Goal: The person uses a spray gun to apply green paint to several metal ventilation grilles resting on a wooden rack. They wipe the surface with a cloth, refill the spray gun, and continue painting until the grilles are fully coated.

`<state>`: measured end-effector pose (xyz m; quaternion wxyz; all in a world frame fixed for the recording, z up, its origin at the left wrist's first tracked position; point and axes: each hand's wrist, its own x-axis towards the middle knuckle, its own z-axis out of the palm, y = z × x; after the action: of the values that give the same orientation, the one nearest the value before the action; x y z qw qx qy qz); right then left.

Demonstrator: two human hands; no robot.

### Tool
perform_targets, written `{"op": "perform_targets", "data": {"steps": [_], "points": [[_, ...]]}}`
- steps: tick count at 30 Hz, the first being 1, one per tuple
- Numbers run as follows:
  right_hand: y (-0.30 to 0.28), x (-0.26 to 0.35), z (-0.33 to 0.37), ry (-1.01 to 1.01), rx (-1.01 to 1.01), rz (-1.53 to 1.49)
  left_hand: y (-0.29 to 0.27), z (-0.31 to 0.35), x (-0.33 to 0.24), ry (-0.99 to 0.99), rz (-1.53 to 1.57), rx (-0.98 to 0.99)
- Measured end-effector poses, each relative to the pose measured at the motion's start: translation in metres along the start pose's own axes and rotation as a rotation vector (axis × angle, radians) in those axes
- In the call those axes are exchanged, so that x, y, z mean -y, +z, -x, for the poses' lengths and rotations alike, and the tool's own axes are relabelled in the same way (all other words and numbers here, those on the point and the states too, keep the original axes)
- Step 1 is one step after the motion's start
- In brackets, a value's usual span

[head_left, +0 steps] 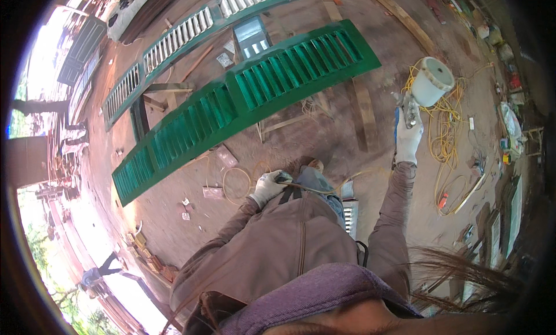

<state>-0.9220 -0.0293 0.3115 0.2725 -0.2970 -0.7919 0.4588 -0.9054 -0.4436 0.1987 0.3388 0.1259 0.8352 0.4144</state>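
Out to the right, my right hand (pixel 409 139), in a white work glove, is closed around a metal spray gun (pixel 412 113). A white plastic cup (pixel 432 83) with a stained lid is attached to the gun. My left hand (pixel 266 188), also gloved, is closed in front of my waist on a thin yellowish hose (pixel 324 191). That hose loops at its left and runs right toward my other arm. Ahead lies a long louvered panel (pixel 234 112), its slats and frame green. It rests on wooden supports, apart from both hands.
Behind it stands a second louvered panel (pixel 215 16) with pale slats and a green frame. A tangled yellow hose (pixel 446 141) lies on the dirt floor at right. Wooden beams (pixel 364 112) prop the panels. Brick-like blocks (pixel 226 156) lie near my left hand.
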Motion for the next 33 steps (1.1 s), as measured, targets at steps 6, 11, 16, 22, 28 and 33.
{"op": "perform_targets", "data": {"steps": [6,11,16,22,28,33], "points": [[0.003,0.005,0.025,0.281,0.342,-0.375,-0.008,0.006,0.020,-0.004,0.061,-0.072],[0.014,0.006,0.015,-0.186,0.112,-0.130,-0.019,0.019,0.034,-0.017,0.144,-0.137],[0.022,0.020,0.020,0.100,0.020,-0.157,-0.040,0.044,0.039,-0.140,0.065,-0.248],[0.067,0.074,0.039,0.023,0.370,-0.289,-0.053,0.069,0.060,-0.182,0.084,-0.282],[0.162,0.167,0.060,0.116,0.804,-0.376,-0.057,0.080,0.109,-0.119,0.027,-0.413],[0.268,0.224,0.088,0.065,1.080,-0.553,-0.065,0.107,0.151,-0.170,0.130,-0.535]]}}
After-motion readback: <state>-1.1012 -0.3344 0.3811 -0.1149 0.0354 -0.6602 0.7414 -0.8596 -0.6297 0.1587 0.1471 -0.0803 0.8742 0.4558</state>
